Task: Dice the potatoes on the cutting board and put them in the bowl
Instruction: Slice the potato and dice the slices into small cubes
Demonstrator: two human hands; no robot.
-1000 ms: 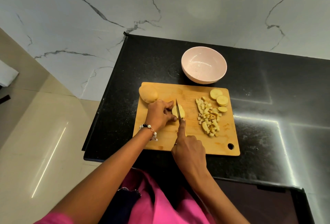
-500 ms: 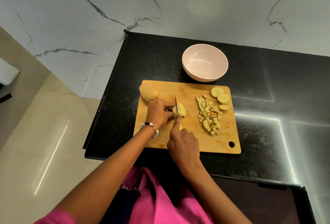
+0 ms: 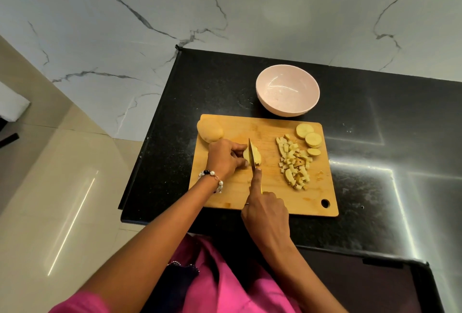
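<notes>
- Since the earlier frame, our knife (image 3: 251,155) has slid further into the potato piece (image 3: 255,156).
- Left hand (image 3: 225,156) pinches its 9 o'clock end; right hand (image 3: 266,215) grips the handle.
- It looks firm, wet, slippery.

Knife (image 3: 251,156) through potato piece (image 3: 256,156) on board (image 3: 270,195)

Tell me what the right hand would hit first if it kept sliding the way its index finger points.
The right hand points up the cutting board along the knife. First it would likely meet the potato piece under the blade, which the left hand holds. Depth is unclear.
</notes>
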